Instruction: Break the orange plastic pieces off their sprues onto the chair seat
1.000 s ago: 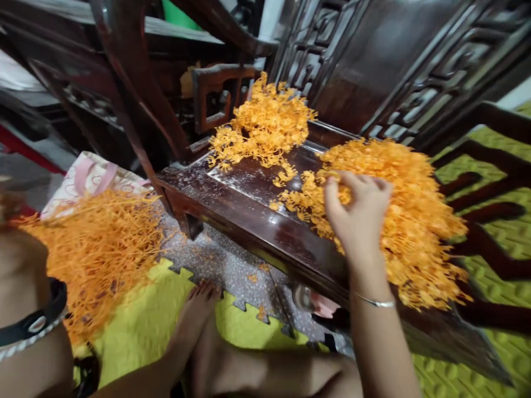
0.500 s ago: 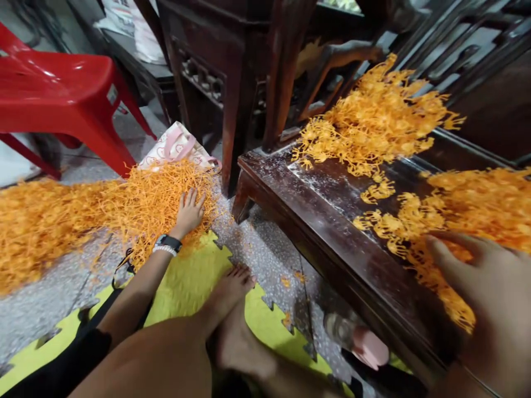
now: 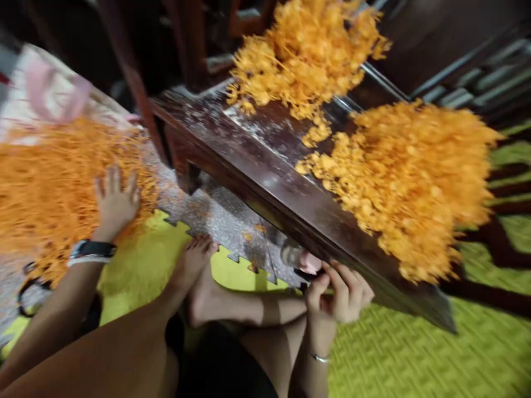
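Note:
My left hand (image 3: 115, 200) lies flat with fingers spread on a pile of thin orange plastic strands (image 3: 50, 182) on the floor; a black band sits on that wrist. My right hand (image 3: 338, 293) is curled closed just below the front edge of the dark wooden bench (image 3: 265, 177), fingers pinched together; what they hold is too blurred to name. A large heap of orange plastic flower pieces (image 3: 415, 177) lies on the bench above that hand. A second heap (image 3: 307, 50) sits further back.
My bare legs and foot (image 3: 199, 265) rest on a yellow-green foam mat (image 3: 398, 359). A pink-and-white bag (image 3: 53, 88) lies behind the floor pile. Speckled floor (image 3: 224, 221) shows under the bench. Dark carved furniture stands behind.
My right hand has dropped from the heap on the bench to below its front edge and closed. The view has swung back right. My left hand stays on the floor pile.

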`<state>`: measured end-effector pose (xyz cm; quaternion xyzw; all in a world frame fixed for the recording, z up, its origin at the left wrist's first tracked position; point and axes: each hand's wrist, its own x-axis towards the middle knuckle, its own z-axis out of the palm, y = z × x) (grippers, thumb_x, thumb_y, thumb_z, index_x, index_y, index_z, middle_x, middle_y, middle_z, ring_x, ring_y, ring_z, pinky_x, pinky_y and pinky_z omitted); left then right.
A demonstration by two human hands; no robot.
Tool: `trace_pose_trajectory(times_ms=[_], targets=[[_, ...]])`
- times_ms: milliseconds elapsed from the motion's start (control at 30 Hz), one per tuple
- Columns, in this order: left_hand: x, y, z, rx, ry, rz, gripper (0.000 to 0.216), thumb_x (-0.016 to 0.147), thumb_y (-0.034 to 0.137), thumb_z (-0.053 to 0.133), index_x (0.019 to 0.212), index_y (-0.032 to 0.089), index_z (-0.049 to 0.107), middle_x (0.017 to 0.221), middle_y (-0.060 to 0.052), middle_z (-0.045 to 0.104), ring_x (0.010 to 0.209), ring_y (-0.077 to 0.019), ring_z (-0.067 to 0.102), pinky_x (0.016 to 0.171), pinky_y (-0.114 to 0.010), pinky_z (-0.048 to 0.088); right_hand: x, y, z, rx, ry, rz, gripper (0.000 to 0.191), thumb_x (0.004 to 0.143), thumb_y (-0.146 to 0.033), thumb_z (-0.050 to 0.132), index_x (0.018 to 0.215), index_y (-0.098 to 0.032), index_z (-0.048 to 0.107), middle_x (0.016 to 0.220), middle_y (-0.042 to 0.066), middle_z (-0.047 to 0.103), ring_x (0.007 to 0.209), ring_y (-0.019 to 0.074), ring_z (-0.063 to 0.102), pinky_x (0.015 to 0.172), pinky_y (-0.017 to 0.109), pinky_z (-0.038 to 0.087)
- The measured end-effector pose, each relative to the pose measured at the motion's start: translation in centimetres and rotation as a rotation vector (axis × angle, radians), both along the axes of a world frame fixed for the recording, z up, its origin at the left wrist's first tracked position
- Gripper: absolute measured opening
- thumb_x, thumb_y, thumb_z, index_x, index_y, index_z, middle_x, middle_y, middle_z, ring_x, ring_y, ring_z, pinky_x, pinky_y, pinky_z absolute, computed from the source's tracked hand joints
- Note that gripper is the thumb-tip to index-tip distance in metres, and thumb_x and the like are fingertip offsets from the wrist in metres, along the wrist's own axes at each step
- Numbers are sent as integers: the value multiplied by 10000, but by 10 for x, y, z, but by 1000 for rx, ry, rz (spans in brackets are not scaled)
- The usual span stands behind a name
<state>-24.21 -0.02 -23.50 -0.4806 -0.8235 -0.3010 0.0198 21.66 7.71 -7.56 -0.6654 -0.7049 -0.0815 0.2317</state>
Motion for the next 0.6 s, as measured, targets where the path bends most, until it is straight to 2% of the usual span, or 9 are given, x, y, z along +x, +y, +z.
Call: trace_pose_trajectory(times_ms=[100,200,233,300,400,433,500,600], targets=[[8,-5,4,45,-87,-7,552,860,429,434,1404,369,359,1537,184,-11,1427,-320,74,1159,-477,-68,50,-36,-24,117,90,-267,336,877,-434,338,976,-266,611,1013,140,650,1040,305,590,909,496,460],[18,-8,11,-2,-78,-32,601,852,430,409,1428,443,238,1518,234,-99,1433,-327,10,1146,-561,-65,102,-70,-50,65,156,-505,424,880,-470,336,1068,-178,579,1062,175,635,1057,319,583,884,457,481],[21,-8,12,-17,-65,-34,603,858,422,392,1432,452,212,1515,234,-125,1434,-327,-5,1139,-586,-61,115,-79,-59,19,151,-527,458,870,-482,343,1080,-148,576,1079,193,629,1063,333,580,894,461,474],[27,-7,12,-30,-58,-23,582,861,429,378,1424,454,231,1522,216,-131,1432,-342,-1,1129,-617,-49,132,-90,-77,-140,142,-477,523,855,-499,354,1115,-96,564,1112,231,616,1069,355,583,926,464,456],[36,-1,10,32,-100,47,513,857,505,370,1347,367,432,1568,133,23,1409,-416,62,1115,-650,-10,138,-86,-99,-329,141,-410,629,830,-562,352,1159,-63,550,1116,259,613,1068,386,590,911,472,470],[39,1,9,73,-109,76,504,859,531,353,1287,319,516,1573,93,92,1397,-446,77,1107,-661,13,137,-81,-103,-360,125,-418,664,820,-591,342,1169,-65,551,1114,258,614,1067,398,591,897,482,478],[45,2,9,149,-129,40,502,870,532,351,1187,240,609,1569,28,157,1379,-492,62,1093,-660,78,135,-69,-108,-408,63,-466,718,800,-642,313,1172,-83,567,1109,254,613,1058,422,591,865,515,486],[58,-2,17,350,-85,76,386,888,436,407,1109,220,637,1572,27,114,1380,-462,146,1106,-559,212,136,-53,-109,-493,-17,-536,734,789,-682,265,1161,-145,598,1129,231,610,1047,433,596,804,551,499]])
